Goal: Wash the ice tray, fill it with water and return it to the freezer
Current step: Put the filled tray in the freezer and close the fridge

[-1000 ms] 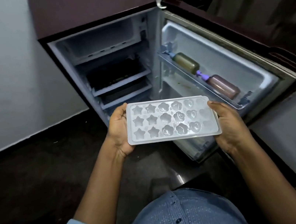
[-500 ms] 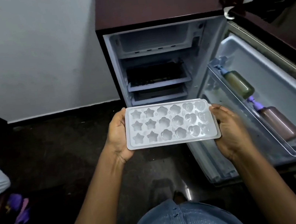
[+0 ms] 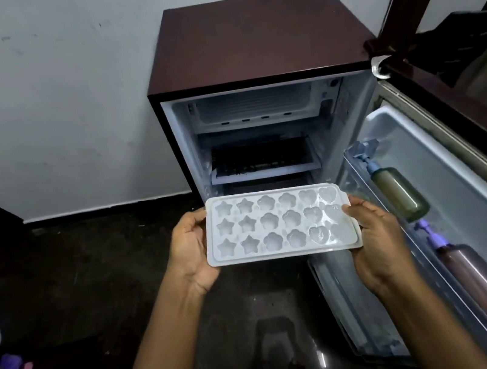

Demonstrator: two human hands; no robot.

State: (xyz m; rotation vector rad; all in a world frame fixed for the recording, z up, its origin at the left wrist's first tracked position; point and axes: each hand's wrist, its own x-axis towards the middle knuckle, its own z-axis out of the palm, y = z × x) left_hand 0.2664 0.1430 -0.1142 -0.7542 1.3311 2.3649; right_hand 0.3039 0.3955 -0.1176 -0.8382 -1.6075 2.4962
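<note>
white plastic ice tray, star, flower, heart moulds, frame centre; left grip and right grip holding its short ends. glossy maroon fridge open behind.

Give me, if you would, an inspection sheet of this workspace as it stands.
Surface: dark floor; no worktop seen.
Job's things: ice tray held roughly level before the open fridge; freezer compartment at top, front open.
Clutter: greenish bottle and brownish bottle in the rack of the door.
Grippers: left hand grips the tray's left end, right hand its right end.
Cables: nothing seen.
Surroundings: white wall behind the fridge.
</note>
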